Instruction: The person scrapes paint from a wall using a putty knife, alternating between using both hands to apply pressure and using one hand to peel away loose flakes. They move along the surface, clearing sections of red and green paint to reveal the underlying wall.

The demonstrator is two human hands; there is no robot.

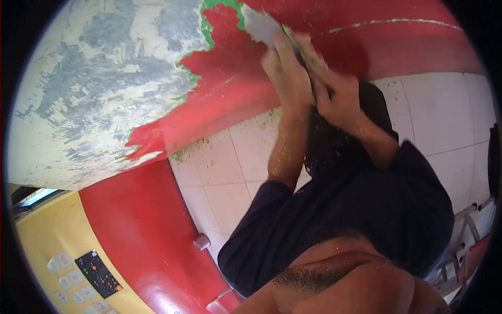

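Note:
Both my hands meet around a thin, dark-edged scraper [299,54] at the upper middle, pressed toward the red-painted wall [230,78]. My left hand [288,76] is wrapped along its left side, slightly blurred by motion. On the other side my right hand [337,94] closes over it with fingers pointing up the tool. Just beyond the fingertips lies a grey, pale-edged area [260,27] against the red. To the left spreads a large stripped patch [115,78] of white and grey, with green paint [207,34] along its ragged border.
Paint flakes [204,149] litter the pale tiled floor [219,167] below the wall. A cracked pale line [392,22] crosses the red at upper right. A yellow panel [47,235] with cards stands lower left. Metal ladder-like legs [470,225] show at lower right.

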